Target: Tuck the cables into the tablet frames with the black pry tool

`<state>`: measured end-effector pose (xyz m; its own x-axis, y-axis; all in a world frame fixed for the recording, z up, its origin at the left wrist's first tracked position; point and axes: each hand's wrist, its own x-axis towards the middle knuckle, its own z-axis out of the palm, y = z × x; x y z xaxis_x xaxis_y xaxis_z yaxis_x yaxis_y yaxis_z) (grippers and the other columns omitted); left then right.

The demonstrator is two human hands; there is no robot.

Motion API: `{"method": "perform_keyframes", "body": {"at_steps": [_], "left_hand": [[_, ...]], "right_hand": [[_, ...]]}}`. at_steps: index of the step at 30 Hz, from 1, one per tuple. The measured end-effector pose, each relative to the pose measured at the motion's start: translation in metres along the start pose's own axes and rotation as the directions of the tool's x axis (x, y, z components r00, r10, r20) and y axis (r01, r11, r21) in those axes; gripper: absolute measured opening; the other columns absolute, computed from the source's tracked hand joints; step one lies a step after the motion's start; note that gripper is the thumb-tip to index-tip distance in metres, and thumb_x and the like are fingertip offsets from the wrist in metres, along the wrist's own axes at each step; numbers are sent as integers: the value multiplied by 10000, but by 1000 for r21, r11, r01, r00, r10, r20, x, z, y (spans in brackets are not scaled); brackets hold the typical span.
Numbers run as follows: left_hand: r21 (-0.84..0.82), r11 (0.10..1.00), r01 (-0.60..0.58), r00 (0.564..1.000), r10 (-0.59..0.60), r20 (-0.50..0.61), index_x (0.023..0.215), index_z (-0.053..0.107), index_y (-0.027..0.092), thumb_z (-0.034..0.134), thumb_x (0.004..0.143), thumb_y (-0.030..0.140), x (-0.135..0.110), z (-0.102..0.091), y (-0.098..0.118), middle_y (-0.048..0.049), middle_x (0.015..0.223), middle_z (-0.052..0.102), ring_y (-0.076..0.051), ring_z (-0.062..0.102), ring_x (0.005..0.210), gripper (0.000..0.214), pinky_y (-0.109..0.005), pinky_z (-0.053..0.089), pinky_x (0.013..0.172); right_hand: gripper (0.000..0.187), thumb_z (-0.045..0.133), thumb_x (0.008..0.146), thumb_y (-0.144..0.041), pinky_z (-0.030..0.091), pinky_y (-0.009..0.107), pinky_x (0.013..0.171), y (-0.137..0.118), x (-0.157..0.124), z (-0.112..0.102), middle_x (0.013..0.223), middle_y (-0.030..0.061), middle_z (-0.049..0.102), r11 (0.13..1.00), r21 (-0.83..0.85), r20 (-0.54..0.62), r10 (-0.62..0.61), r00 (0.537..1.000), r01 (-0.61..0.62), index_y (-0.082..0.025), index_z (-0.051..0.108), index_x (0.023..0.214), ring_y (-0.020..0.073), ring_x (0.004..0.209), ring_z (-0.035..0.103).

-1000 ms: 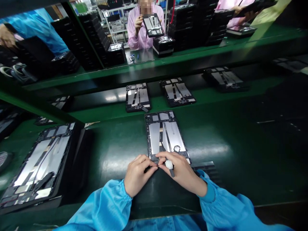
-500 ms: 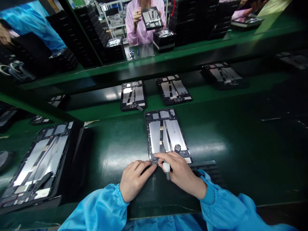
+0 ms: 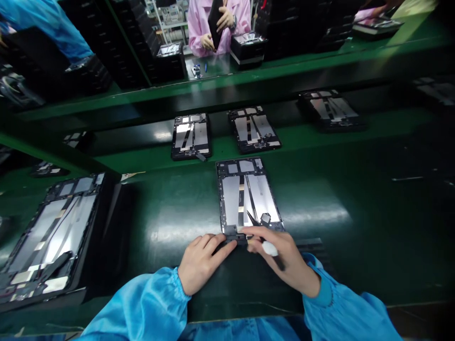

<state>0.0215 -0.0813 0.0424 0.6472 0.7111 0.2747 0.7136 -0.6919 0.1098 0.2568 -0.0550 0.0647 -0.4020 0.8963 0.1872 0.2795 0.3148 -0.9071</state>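
An opened tablet (image 3: 231, 199) with its back off lies in front of me, with silver battery panels and dark ribbon cables showing. At its lower left corner rests my left hand (image 3: 202, 260), fingers stretched out and the fingertips and thumb touching the bottom edge. My right hand (image 3: 284, 255) is closed around black tweezers (image 3: 252, 218), whose white-wrapped handle sticks out behind the fingers. The tips point over the lower part of the tablet, near a small square camera-like module (image 3: 265, 218). The right index finger reaches toward the tablet's lower edge.
At left, another opened tablet (image 3: 53, 222) lies on a dark stack. Further opened tablets (image 3: 192, 135) (image 3: 254, 128) (image 3: 332, 110) line the green strip beyond. Across the bench (image 3: 170, 194), a person in pink (image 3: 199, 23) handles a dark panel beside stacked black trays (image 3: 295, 33).
My right hand has moved right and turned, bringing the tweezers' dark tips into sight over the tablet. My left hand stays at the bottom edge. The person opposite has turned their tablet.
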Motion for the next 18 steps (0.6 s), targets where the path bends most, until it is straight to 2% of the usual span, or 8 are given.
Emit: {"method": "perform_keyframes", "body": {"at_steps": [2, 4, 6, 9, 12, 18], "left_hand": [[-42, 999, 29, 1000, -29, 7, 1334, 513, 223, 378, 1014, 144, 0, 2, 1, -88, 1140, 599, -187, 571, 926, 357, -320, 499, 774], [-64, 997, 45, 999, -45, 8, 1328, 515, 222, 400, 1004, 133, 0, 3, 2, -88, 1136, 589, -189, 572, 922, 356, -317, 496, 765], [-71, 996, 48, 999, -48, 2, 1327, 514, 220, 405, 999, 125, 0, 3, 3, -86, 1130, 585, -187, 571, 911, 359, -313, 493, 761], [-69, 996, 48, 999, -48, 4, 1329, 512, 217, 405, 998, 122, 1, 3, 4, -88, 1130, 580, -187, 566, 901, 361, -311, 489, 756], [-66, 997, 50, 999, -50, 2, 1321, 518, 219, 395, 1001, 125, 1, 2, 4, -87, 1115, 580, -185, 568, 898, 356, -304, 487, 752], [-66, 997, 48, 999, -50, -18, 1315, 526, 222, 393, 1000, 123, 1, 2, 4, -82, 1101, 584, -177, 579, 891, 356, -298, 491, 754]], "right_hand": [[273, 499, 990, -300, 571, 285, 581, -2, -8, -6, 871, 35, 695, 993, 92, 24, 71, 997, -73, -274, 666, 1205, 151, 605, 644], [282, 477, 999, -320, 565, 261, 533, -2, -14, -7, 923, 43, 663, 979, 152, 53, 130, 990, -137, -276, 663, 1207, 132, 602, 626], [272, 479, 996, -320, 573, 252, 532, 0, -17, -5, 928, 48, 655, 963, 181, 82, 189, 979, -201, -254, 633, 1211, 141, 655, 650], [182, 510, 976, -305, 571, 250, 545, 4, -16, 0, 800, 17, 657, 948, 166, 98, 258, 961, -271, -219, 586, 1117, 146, 639, 667], [109, 523, 962, -303, 542, 242, 519, 5, -12, 2, 729, 2, 648, 958, 122, 112, 248, 962, -261, -213, 576, 992, 146, 601, 658], [101, 515, 944, -277, 515, 250, 501, 4, -10, -2, 639, -13, 640, 966, 55, 86, 247, 965, -252, -214, 587, 912, 152, 551, 635]]}}
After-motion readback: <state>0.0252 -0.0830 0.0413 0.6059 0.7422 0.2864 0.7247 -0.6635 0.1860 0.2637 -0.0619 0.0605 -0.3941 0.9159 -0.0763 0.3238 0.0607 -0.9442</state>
